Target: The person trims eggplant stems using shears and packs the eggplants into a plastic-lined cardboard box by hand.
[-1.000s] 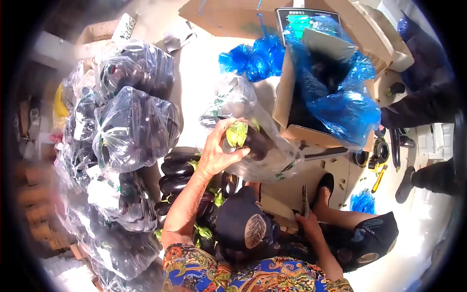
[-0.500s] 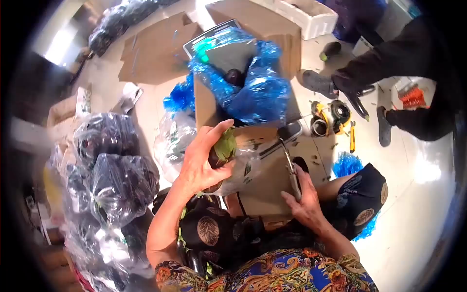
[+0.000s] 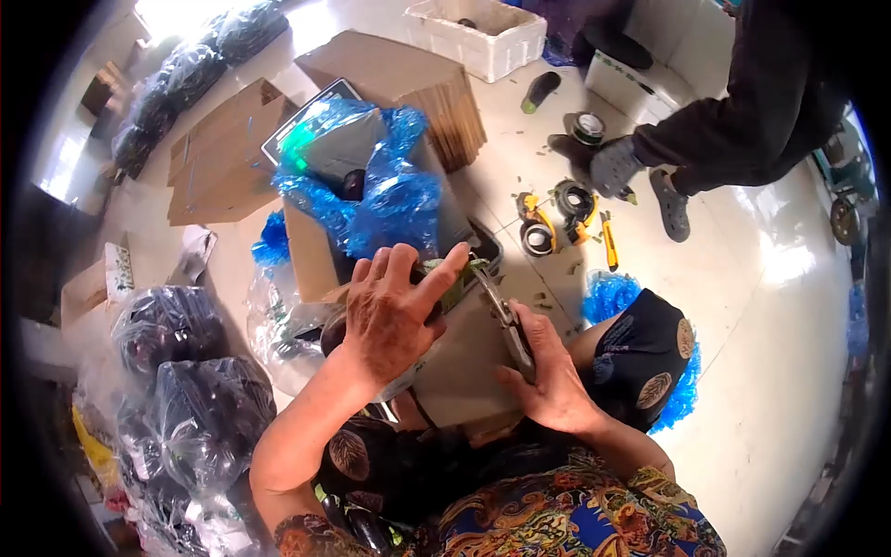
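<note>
My left hand (image 3: 388,311) is wrapped round a dark eggplant; its green cap (image 3: 453,293) shows past my fingers and most of its body is hidden. In my right hand (image 3: 549,376) are metal hand shears (image 3: 506,320), their blades touching or very near the stem end of that eggplant. Beyond my hands stands a cardboard box (image 3: 311,251) lined with a blue plastic bag (image 3: 399,204), with a dark eggplant (image 3: 354,184) inside. More eggplants (image 3: 371,531) lie by my lap at the bottom.
Clear bags of dark produce (image 3: 209,408) are piled at left. Flattened cardboard (image 3: 399,84) and a white foam box (image 3: 478,39) stand behind. Tape dispensers (image 3: 538,237), a yellow utility knife (image 3: 609,241) and stem scraps lie on the floor. A person's clog (image 3: 670,204) is at right.
My left hand has turned over and brought the eggplant's stem end to the shears. The shears have moved up to it. The whole view has shifted, and the other person's feet have moved.
</note>
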`<state>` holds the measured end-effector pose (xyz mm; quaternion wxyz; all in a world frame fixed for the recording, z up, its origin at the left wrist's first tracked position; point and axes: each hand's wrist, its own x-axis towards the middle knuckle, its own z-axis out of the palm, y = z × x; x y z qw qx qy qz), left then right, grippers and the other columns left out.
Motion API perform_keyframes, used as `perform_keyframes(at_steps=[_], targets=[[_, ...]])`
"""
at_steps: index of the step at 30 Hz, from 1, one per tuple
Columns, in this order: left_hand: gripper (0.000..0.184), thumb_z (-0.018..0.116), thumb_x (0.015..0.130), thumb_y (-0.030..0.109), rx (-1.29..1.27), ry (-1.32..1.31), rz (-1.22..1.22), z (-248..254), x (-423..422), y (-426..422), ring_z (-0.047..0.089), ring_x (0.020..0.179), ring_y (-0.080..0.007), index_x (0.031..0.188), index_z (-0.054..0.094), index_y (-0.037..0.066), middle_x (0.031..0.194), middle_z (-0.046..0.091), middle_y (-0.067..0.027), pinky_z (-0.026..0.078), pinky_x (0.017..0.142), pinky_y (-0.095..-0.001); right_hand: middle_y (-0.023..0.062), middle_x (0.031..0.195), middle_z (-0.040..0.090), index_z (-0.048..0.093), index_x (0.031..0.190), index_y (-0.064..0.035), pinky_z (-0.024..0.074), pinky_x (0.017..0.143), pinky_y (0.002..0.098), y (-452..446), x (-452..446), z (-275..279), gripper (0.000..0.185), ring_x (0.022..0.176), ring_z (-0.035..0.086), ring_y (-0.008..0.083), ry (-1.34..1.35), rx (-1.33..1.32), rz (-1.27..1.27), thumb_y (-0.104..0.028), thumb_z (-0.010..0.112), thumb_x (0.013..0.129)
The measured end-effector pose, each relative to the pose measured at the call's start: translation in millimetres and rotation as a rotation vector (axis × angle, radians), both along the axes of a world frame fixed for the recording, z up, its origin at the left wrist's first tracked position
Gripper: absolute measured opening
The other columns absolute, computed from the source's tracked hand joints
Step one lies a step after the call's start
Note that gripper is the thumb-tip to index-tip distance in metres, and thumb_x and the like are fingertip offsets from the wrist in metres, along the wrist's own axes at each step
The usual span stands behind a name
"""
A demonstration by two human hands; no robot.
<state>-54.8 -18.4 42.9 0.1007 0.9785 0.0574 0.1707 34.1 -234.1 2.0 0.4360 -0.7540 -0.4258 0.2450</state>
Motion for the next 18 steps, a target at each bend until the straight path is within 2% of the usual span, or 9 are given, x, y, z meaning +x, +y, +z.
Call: perform_keyframes(at_steps=[3, 6, 10, 14, 18], targets=[[0.083, 0.081, 0.055, 0.009, 0.022, -0.027, -0.040, -2, 11, -8, 0.051, 0.090, -0.0289, 0.133, 0.057, 0.021, 0.094, 0.048, -0.0094, 0.041, 0.078, -0.0398, 0.0226, 0.123, 0.045, 0.026, 0.146, -0.0019, 0.0343, 0.099, 0.0447, -5, -2, -12, 0.074, 0.112, 0.045, 0.0409, -0.083, 0.068, -0.067, -0.014, 0.066, 0.084], [0.083, 0.080, 0.056, 0.009, 0.024, 0.024, -0.029, -1, 20, -16, 0.051, 0.091, -0.0282, 0.134, 0.055, 0.021, 0.096, 0.048, -0.0094, 0.040, 0.077, -0.0401, 0.0228, 0.120, 0.046, 0.027, 0.144, -0.0016, 0.0348, 0.097, 0.0452, -10, 1, -11, 0.072, 0.109, 0.045, 0.0414, -0.157, 0.040, -0.100, -0.013, 0.064, 0.084], [0.082, 0.079, 0.057, 0.011, 0.083, -0.016, -0.052, -12, 32, -20, 0.050, 0.092, -0.0274, 0.135, 0.054, 0.021, 0.098, 0.048, -0.0088, 0.039, 0.077, -0.0408, 0.0227, 0.120, 0.045, 0.027, 0.143, -0.0011, 0.0351, 0.095, 0.0457, -13, -1, -17, 0.070, 0.108, 0.045, 0.0420, -0.092, -0.046, -0.188, -0.013, 0.063, 0.084], [0.084, 0.079, 0.057, 0.010, 0.054, -0.050, -0.092, -22, 45, -23, 0.050, 0.092, -0.0270, 0.136, 0.053, 0.020, 0.099, 0.048, -0.0083, 0.039, 0.078, -0.0408, 0.0213, 0.104, 0.054, 0.037, 0.134, -0.0019, 0.0459, 0.082, 0.0443, -17, 5, -36, 0.055, 0.093, 0.057, 0.0391, -0.020, 0.031, -0.260, -0.014, 0.064, 0.088], [0.084, 0.080, 0.055, 0.009, -0.053, -0.079, -0.130, -27, 50, -22, 0.051, 0.096, -0.0281, 0.133, 0.051, 0.016, 0.102, 0.050, -0.0093, 0.040, 0.082, -0.0399, 0.0154, 0.088, 0.060, 0.043, 0.123, -0.0027, 0.0498, 0.074, 0.0389, -21, 2, -23, 0.042, 0.080, 0.062, 0.0316, 0.136, -0.037, -0.375, -0.016, 0.065, 0.090]])
